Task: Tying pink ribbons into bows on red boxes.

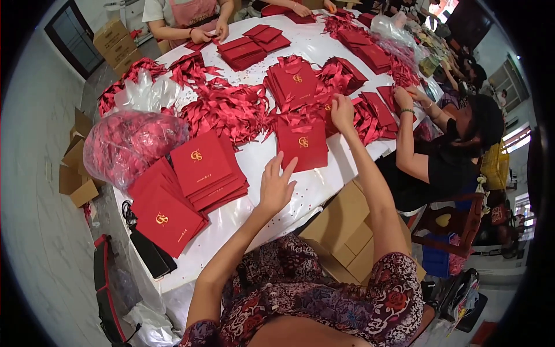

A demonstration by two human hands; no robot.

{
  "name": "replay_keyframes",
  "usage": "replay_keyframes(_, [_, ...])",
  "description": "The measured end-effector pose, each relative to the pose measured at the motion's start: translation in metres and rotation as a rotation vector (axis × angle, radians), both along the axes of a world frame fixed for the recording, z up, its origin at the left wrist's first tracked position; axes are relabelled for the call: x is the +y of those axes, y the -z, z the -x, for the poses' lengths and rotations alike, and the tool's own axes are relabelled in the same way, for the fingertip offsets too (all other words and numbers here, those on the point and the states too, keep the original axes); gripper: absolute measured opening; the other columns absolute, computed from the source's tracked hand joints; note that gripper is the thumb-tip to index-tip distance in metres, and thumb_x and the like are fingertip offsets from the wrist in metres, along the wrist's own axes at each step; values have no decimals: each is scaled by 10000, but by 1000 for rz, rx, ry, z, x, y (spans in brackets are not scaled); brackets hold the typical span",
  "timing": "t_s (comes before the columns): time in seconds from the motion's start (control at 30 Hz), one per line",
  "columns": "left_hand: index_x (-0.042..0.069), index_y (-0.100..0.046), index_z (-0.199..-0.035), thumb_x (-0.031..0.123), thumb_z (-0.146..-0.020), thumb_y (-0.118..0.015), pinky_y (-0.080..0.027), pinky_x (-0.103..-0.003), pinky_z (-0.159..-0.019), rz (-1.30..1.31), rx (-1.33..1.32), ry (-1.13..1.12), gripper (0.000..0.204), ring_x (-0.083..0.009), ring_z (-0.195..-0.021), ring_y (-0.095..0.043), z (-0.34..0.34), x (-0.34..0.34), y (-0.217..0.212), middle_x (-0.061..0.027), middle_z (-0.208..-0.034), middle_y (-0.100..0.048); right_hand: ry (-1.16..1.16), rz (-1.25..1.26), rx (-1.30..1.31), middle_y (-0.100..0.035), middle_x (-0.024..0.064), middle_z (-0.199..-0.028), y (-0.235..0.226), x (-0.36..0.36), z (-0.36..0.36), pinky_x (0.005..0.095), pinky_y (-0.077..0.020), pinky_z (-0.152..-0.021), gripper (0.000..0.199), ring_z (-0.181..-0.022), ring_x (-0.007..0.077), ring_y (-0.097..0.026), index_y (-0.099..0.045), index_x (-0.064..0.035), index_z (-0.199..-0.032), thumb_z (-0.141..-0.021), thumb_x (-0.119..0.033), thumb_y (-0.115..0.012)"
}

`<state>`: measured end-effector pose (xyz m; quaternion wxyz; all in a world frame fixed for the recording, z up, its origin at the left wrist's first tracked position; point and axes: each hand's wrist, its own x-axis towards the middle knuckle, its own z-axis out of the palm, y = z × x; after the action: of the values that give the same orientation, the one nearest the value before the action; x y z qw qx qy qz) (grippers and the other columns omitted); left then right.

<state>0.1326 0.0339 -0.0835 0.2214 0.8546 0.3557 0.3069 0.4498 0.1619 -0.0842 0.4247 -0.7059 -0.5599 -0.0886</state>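
A flat red paper bag (302,147) with a gold emblem lies in front of me, with red ribbon along its top edge. My left hand (276,188) is open at its lower left, fingers spread, the fingertips close to the bag's edge. Beyond the bag's upper right corner, my right hand (342,113) is closed beside red ribbons and another red piece. What its fingers hold, if anything, is hidden. Behind lies a stack of red bags (292,84). A heap of red ribbons (225,113) spreads to the left. Two more bag stacks (208,168) lie nearer on the left.
A clear plastic sack (136,144) of red material rests at the table's left edge, above a black case (153,254). Cardboard boxes (341,231) stand below the near edge. A co-worker in black (445,150) sits at right; another in a pink apron (193,14) works opposite.
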Motion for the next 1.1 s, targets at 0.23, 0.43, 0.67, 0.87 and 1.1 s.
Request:
replay_keyframes(0.23, [166, -365, -1526, 316, -827, -711, -300, -500, -1083, -2, 85, -35, 795, -429, -1364, -326, -18, 21, 32, -254, -1577, -215, 270, 788, -188, -631, 223, -1167, -7, 47, -21, 503, -461, -984, 478, -1188, 410, -550, -591, 10, -1195, -891, -354, -659])
replay_keyframes(0.43, [135, -366, -1523, 349, -858, -648, -302, -482, -1073, -52, 101, -54, 754, -408, -1345, -362, -24, 20, 32, -256, -1565, -254, 245, 567, -75, -611, 219, -1138, -8, 39, -50, 511, -479, -895, 440, -1103, 395, -575, -587, -46, -1164, -847, -325, -715])
replay_keyframes(0.67, [131, -366, -1522, 339, -852, -659, -308, -479, -1067, -69, 102, -72, 761, -400, -1331, -373, -22, 21, 33, -255, -1563, -256, 72, -107, 117, -539, 205, -1083, -36, 41, -42, 436, -438, -881, 280, -1022, 364, -530, -555, -18, -1123, -922, -198, -629])
replay_keyframes(0.87, [127, -367, -1519, 335, -845, -668, -317, -483, -1060, -90, 112, -84, 767, -398, -1320, -380, -24, 19, 31, -258, -1560, -258, 49, -199, 234, -531, 238, -1114, -44, 88, -24, 434, -428, -892, 327, -987, 362, -526, -546, 21, -1143, -942, -227, -615])
replay_keyframes(1.1, [135, -342, -1529, 346, -852, -666, -310, -497, -1064, -51, 107, -44, 780, -411, -1335, -359, -22, 20, 33, -279, -1558, -231, 53, -236, -127, -562, 225, -1094, -3, 131, 36, 460, -424, -923, 346, -1036, 373, -523, -587, -21, -1126, -864, -217, -699])
